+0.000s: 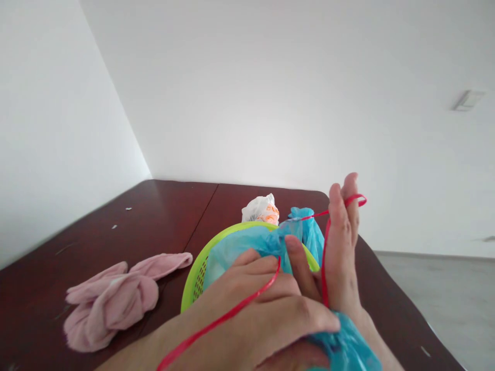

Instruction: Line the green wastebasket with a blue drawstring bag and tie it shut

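Observation:
My left hand (255, 309) reaches in from the lower left, its fingers closed on a gathered part of a blue plastic bag (350, 345). A red string (224, 315) lies across the back of this hand. My right hand (340, 247) is held upright with its fingers straight and pressed together. The red string loops around it and passes between its fingertips. Its thumb touches the twisted neck of thin blue plastic (247, 245), which lies over a green perforated basket (189, 291). My hands hide much of the basket and where the string ends.
A crumpled pink cloth (112, 304) lies to the left on the dark red-brown table (162, 216). Behind the basket are a white plastic bag with orange print (261, 208) and another blue bag (314, 234). White walls meet the table's far side; pale floor shows at right.

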